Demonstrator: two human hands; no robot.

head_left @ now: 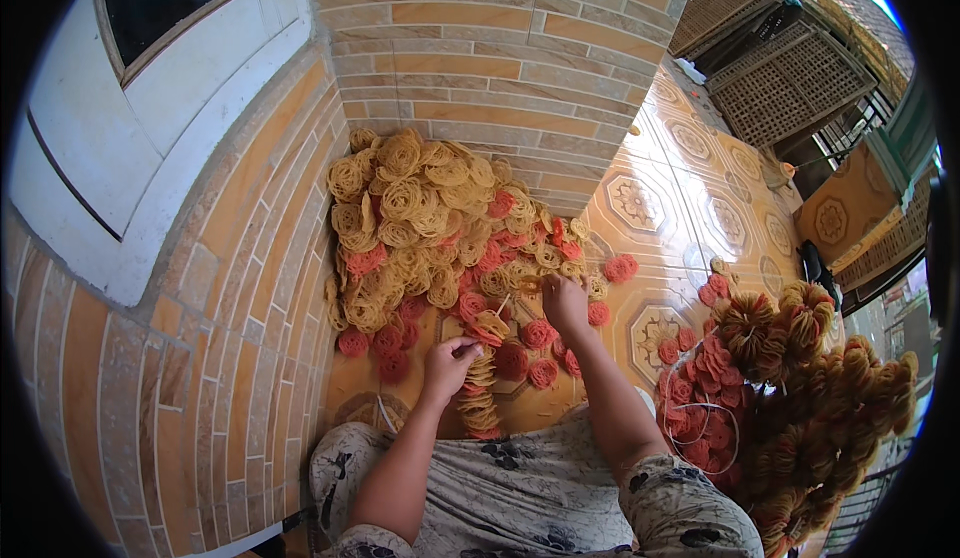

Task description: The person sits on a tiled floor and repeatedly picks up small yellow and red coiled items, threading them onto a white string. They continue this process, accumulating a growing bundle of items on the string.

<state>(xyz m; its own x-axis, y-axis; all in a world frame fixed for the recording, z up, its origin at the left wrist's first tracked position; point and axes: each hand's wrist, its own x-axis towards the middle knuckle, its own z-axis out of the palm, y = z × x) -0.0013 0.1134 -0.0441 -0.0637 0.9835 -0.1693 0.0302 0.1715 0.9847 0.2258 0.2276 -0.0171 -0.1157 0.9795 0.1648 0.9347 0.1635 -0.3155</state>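
My left hand (452,363) is closed at the upper end of a string of coiled discs (480,398), stacked face to face like lacy noodle crackers. A pale thin stick or string end (503,305) pokes out above the top discs. My right hand (567,303) reaches to the near edge of the pile, fingers bent and pressed together at a yellow coiled disc (530,283); its fingertips are partly hidden. Behind both hands rises a heap of yellow coiled discs (400,208), mixed with red ones. Several loose red discs (540,334) lie on the tiles between my hands.
A brick-patterned wall (480,58) backs the heap, and another runs along the left. To my right lie a heap of red discs (710,388), a loop of white cord (738,438) and bunches of strung yellow discs (830,408). Woven panels (790,83) stand at far right.
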